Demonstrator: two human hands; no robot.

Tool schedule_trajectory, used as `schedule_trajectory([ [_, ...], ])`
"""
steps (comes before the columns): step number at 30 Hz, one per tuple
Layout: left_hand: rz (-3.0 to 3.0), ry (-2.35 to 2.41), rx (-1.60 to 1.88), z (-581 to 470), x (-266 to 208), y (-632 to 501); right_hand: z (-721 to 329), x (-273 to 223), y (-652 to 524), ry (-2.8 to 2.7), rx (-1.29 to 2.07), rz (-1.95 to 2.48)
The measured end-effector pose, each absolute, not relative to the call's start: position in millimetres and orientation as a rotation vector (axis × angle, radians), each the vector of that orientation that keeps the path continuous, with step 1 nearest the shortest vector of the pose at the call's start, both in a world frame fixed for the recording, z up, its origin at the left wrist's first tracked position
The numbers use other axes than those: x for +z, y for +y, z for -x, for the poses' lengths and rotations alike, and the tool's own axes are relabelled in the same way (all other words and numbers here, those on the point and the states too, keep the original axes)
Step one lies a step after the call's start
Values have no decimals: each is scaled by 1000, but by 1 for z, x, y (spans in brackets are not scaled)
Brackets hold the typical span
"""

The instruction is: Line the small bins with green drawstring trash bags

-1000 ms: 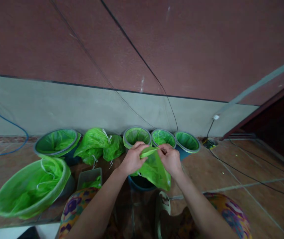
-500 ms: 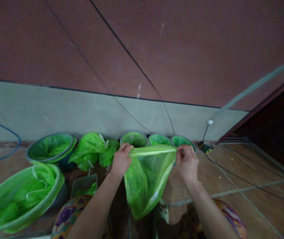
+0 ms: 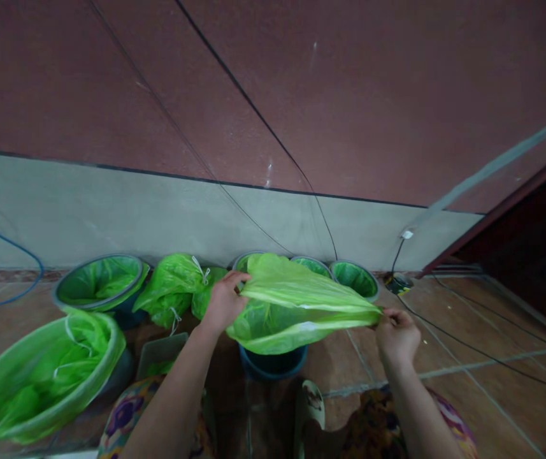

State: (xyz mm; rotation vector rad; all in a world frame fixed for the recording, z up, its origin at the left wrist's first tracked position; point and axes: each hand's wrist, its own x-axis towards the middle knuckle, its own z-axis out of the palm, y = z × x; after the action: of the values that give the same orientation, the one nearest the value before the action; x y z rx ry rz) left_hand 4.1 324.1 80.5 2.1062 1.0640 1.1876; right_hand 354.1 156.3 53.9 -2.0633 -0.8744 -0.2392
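Nearest the wearer, at the bottom edge of view, were the patterned trousers [image 3: 129, 411] and a pale slipper [image 3: 313, 405]. Just beyond, a dark blue bin [image 3: 273, 373] stood on the tiled floor [image 3: 373, 357]. Over it, a green bag [image 3: 301, 290] spanned the gap between the two hands, its mouth partly parted toward the wearer. Left hand [image 3: 225, 301]: thumb and fingers closed on the bag's left edge. Right hand [image 3: 398, 335]: fingers pinched on the bag's drawn-out right end; hands well apart. Contact between bag and bin rim: could not tell. To the left lay a large lined bin [image 3: 120, 373], with a small grey container [image 3: 158, 350] beside it. Farther back stood tied green bags [image 3: 170, 287], a row of lined bins partly hidden by the bag, and the two-toned wall [image 3: 273, 95] with cables running down it.
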Motion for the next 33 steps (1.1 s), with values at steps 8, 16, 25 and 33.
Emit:
schedule_trajectory([
  [8, -2129, 1009, 1150, -20, 77, 316, -263, 55, 164, -1498, -315, 1987],
  [16, -2217, 1017, 1081, -33, 73, 306, -177, 49, 214, -1605, -112, 1779],
  [25, -2373, 813, 1015, -21, 73, 303, -241, 72, 213, -1268, -267, 1781],
  [33, -2376, 1083, 1429, -17, 77, 305, -263, 81, 191, -1305, -468, 1824],
])
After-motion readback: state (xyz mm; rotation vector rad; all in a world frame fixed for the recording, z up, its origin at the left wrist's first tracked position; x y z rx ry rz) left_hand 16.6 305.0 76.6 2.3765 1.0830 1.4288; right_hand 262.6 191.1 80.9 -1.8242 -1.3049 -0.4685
